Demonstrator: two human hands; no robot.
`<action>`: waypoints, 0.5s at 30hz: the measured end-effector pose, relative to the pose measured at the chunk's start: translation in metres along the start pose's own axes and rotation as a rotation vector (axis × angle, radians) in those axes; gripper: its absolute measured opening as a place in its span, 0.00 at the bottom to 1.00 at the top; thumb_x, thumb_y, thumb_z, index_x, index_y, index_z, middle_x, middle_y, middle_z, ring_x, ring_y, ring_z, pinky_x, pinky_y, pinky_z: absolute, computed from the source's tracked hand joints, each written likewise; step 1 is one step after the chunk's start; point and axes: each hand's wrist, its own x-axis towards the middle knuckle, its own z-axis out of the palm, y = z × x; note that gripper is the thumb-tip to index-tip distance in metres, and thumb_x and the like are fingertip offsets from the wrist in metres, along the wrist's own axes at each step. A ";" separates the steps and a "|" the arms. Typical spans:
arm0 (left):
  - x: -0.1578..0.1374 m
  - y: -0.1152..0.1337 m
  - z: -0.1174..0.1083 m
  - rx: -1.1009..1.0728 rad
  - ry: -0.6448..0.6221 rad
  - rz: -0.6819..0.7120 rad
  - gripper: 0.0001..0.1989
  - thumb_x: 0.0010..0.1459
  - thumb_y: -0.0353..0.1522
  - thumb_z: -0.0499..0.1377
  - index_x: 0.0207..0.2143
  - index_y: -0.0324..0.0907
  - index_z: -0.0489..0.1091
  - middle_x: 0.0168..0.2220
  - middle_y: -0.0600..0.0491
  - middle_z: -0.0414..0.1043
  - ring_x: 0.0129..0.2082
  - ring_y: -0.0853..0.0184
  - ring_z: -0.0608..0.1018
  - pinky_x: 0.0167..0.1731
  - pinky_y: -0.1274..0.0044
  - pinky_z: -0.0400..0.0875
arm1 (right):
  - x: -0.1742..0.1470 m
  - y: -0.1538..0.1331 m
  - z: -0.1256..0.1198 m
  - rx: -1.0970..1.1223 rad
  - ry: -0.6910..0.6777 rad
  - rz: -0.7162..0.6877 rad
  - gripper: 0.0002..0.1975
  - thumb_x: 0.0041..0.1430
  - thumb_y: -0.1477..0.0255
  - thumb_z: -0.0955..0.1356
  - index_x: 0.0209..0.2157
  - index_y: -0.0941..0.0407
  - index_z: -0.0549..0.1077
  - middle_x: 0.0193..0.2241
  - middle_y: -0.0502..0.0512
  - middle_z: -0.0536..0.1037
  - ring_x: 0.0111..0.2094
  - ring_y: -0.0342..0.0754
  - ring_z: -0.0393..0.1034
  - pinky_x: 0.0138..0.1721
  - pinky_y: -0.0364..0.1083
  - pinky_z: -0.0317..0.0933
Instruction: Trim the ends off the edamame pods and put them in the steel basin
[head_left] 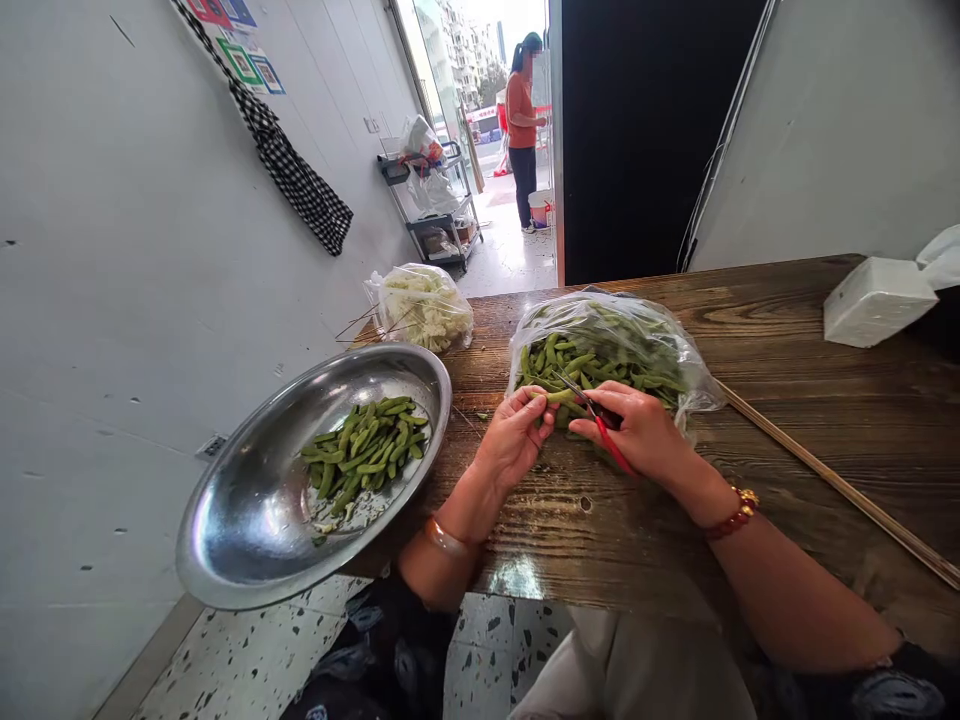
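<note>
Between the thumb and fingers of my left hand (516, 440) is a green edamame pod (551, 398). My right hand (637, 430) is closed around red-handled scissors (616, 446), whose blades reach toward the pod's end. Whether the blades touch it, I cannot tell. Just beyond both hands lies a clear plastic bag (675, 345) full of edamame pods (559, 355), its mouth facing me. To the left, a large steel bowl (247, 500) holds a heap of edamame pods (367, 450), with small scraps at its bottom.
A bag of cauliflower florets (424, 308) stands behind the bowl. A long thin stick (840, 480) lies along the wooden table (780, 340)'s right side. White tissues (877, 300) sit at the far right. Beyond are a cart (442, 215) and a person (523, 130) in the doorway.
</note>
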 end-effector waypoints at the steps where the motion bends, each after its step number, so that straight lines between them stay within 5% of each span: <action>1: 0.000 0.001 0.000 -0.001 -0.001 0.003 0.13 0.45 0.29 0.68 0.32 0.36 0.68 0.27 0.55 0.68 0.23 0.79 0.69 0.22 0.87 0.63 | 0.000 0.000 0.000 -0.007 -0.010 0.000 0.15 0.57 0.60 0.69 0.40 0.55 0.75 0.34 0.56 0.75 0.33 0.48 0.71 0.35 0.46 0.65; 10: 0.007 0.008 -0.007 0.003 0.057 0.064 0.10 0.49 0.29 0.65 0.31 0.38 0.65 0.28 0.57 0.69 0.23 0.77 0.69 0.20 0.85 0.61 | 0.001 0.001 -0.002 -0.121 -0.135 -0.013 0.13 0.58 0.61 0.69 0.36 0.56 0.76 0.29 0.54 0.74 0.30 0.48 0.69 0.34 0.46 0.62; 15: 0.010 0.016 -0.016 -0.055 0.128 0.034 0.06 0.52 0.29 0.59 0.31 0.40 0.63 0.28 0.55 0.70 0.24 0.74 0.72 0.21 0.83 0.64 | 0.003 0.003 -0.011 -0.047 0.043 0.060 0.17 0.58 0.59 0.69 0.42 0.56 0.76 0.34 0.56 0.77 0.34 0.49 0.71 0.36 0.47 0.63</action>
